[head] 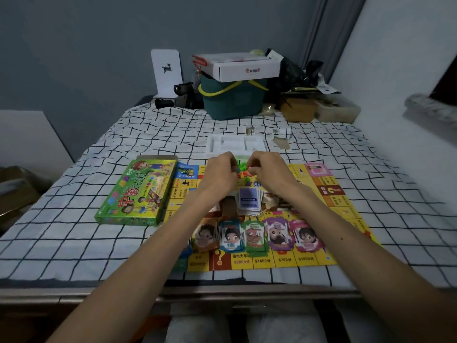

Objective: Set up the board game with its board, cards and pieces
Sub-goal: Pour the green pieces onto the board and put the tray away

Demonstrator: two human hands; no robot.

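Fingers of the left hand [220, 170] and the right hand [270, 170] curl in toward each other over a heap of little pieces [243, 171], green, red and orange. The heap sits at the far middle of the board [331, 194], which lies flat on the bed [74, 219]. It is right between the two hands, at the fingertips, so neither hand is nearer. Each grip is curled in at the heap, but the fingertips hide what is under them, so I cannot tell if either grip has a piece in it. The pieces are too small and blurry to show which way any one points.

The cards [248, 201] lie in a loose stack mid-board, nearer the person, between the two wrists. Paper money [254, 235] sits in a row of stacks along the near edge. The game box [138, 191] lies just left of the board, and a white tray [235, 143] lies just past the heap. I think the pieces are being sorted, and next they must go out to their spots on the board.
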